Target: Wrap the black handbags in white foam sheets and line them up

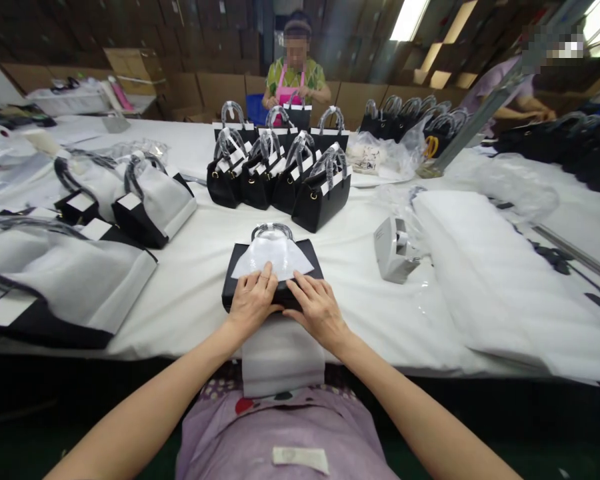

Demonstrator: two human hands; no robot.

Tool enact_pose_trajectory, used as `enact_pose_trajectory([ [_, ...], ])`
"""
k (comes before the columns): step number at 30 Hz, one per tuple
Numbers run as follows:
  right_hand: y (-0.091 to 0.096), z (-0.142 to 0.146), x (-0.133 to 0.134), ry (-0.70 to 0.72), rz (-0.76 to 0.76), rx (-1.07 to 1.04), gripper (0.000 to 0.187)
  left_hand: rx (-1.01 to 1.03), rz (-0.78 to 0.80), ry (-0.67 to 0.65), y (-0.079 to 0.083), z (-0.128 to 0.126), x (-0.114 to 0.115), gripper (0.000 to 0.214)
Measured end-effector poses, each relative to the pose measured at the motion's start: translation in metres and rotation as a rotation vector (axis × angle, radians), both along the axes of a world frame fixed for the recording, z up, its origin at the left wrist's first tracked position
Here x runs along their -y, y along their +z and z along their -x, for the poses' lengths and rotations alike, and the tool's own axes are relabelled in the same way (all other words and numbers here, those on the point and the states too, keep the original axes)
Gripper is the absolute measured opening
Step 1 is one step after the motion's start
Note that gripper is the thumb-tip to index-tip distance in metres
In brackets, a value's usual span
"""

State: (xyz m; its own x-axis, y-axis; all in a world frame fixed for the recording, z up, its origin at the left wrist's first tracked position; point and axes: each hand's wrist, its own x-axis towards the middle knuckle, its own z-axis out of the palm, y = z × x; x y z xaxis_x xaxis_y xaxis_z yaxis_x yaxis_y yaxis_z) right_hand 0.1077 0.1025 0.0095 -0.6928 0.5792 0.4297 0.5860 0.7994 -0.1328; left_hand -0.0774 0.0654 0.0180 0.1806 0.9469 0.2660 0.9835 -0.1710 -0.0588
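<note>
A black handbag lies in front of me at the table's near edge, its wrapped handles pointing away. Over its upper face is a white foam sheet. My left hand rests on the sheet's left lower edge, fingers stretched out flat. On the right side, my right hand presses the same edge and the bag, its fingers extended too. Both thumbs nearly meet at the bag's near side. A further strip of white foam hangs from beneath the bag over the table edge.
Several black handbags stand beyond mine. Foam-wrapped bags stand at left. A tape dispenser and stacked foam sheets lie at right, near a slanted metal post. Across the table is a person in a pink apron.
</note>
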Motion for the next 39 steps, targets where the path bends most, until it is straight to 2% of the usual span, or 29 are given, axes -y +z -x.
enact_pose_trajectory([
  [4, -0.036, -0.069, 0.064, 0.047, 0.02, 0.143, 0.052, 0.025, -0.019, 0.0, -0.002, -0.001, 0.005, 0.066],
  [6, -0.056, -0.091, 0.087, 0.07, 0.013, 0.243, 0.054, 0.023, -0.027, -0.002, -0.002, -0.001, 0.005, 0.066],
  [8, -0.071, -0.097, 0.096, 0.076, -0.024, 0.266, 0.051, 0.021, -0.039, 0.002, -0.002, -0.002, 0.004, 0.065],
  [10, -0.074, -0.088, 0.094, 0.109, -0.077, 0.213, 0.044, 0.028, -0.049, 0.011, -0.003, -0.003, 0.006, 0.064],
  [12, -0.067, -0.071, 0.086, 0.187, -0.1, 0.137, 0.04, 0.041, -0.055, 0.012, -0.005, -0.004, 0.008, 0.063],
  [16, -0.034, -0.041, 0.069, 0.324, -0.011, -0.081, 0.035, 0.058, -0.063, -0.001, -0.004, -0.005, 0.011, 0.062],
  [18, -0.017, -0.033, 0.06, 0.319, 0.039, -0.212, 0.03, 0.049, -0.064, -0.01, -0.002, -0.004, 0.011, 0.061],
  [20, 0.0, -0.027, 0.047, 0.253, 0.061, -0.284, 0.022, 0.042, -0.069, -0.028, 0.002, -0.002, 0.01, 0.06],
  [23, 0.027, -0.018, 0.024, 0.161, 0.029, -0.265, 0.015, 0.031, -0.078, -0.078, 0.004, 0.006, 0.008, 0.049],
  [27, 0.052, -0.004, -0.004, 0.25, -0.09, -0.19, 0.012, -0.009, -0.073, -0.137, 0.001, 0.021, 0.003, 0.025],
  [29, 0.052, 0.002, -0.014, 0.261, -0.097, -0.194, 0.012, 0.011, -0.058, -0.162, -0.001, 0.028, 0.0, 0.029],
  [32, 0.038, 0.009, -0.025, 0.128, 0.021, -0.263, 0.018, 0.118, 0.011, -0.228, 0.0, 0.037, -0.004, 0.028],
  [36, 0.017, 0.012, -0.029, -0.086, 0.152, -0.323, 0.027, 0.212, 0.087, -0.388, 0.018, 0.047, -0.006, 0.022],
  [39, 0.012, 0.012, -0.029, -0.165, 0.179, -0.348, 0.028, 0.425, 0.197, -0.403, 0.031, 0.06, -0.005, 0.033],
])
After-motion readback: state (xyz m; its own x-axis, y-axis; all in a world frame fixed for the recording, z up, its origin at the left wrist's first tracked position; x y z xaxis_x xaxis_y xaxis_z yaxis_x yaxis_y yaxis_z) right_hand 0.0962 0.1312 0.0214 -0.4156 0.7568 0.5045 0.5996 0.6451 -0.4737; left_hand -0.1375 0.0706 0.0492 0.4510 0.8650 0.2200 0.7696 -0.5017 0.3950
